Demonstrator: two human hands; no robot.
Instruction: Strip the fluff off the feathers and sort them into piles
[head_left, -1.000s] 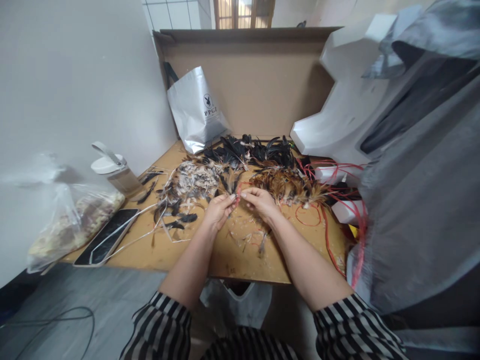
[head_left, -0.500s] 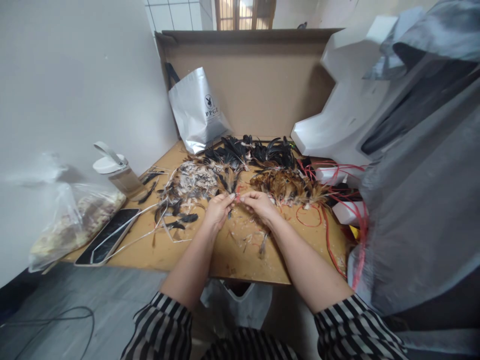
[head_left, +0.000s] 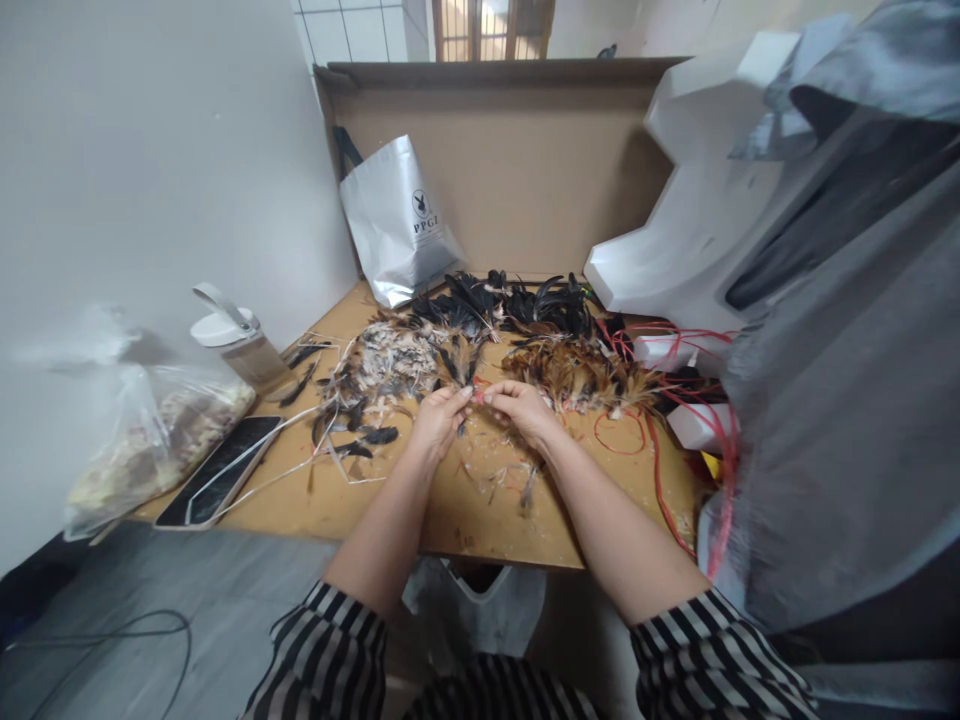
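Red thread (head_left: 477, 392) is pinched between fingertips of left hand (head_left: 439, 418) and right hand (head_left: 520, 408), kept taut above brown wooden table (head_left: 360, 500), beside loose brown feathers (head_left: 577, 372).

The wooden table (head_left: 375, 500) carried heaps of feathers (head_left: 465, 340), red cord (head_left: 637, 440), a phone (head_left: 217, 470), a bottle (head_left: 240, 345) and a silver bag (head_left: 397, 225).

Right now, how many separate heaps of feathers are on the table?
3. A pale speckled heap lies ahead of the left hand, a black heap sits farther back, and a brown heap lies beyond the right hand. Edges overlap, so boundaries are rough.
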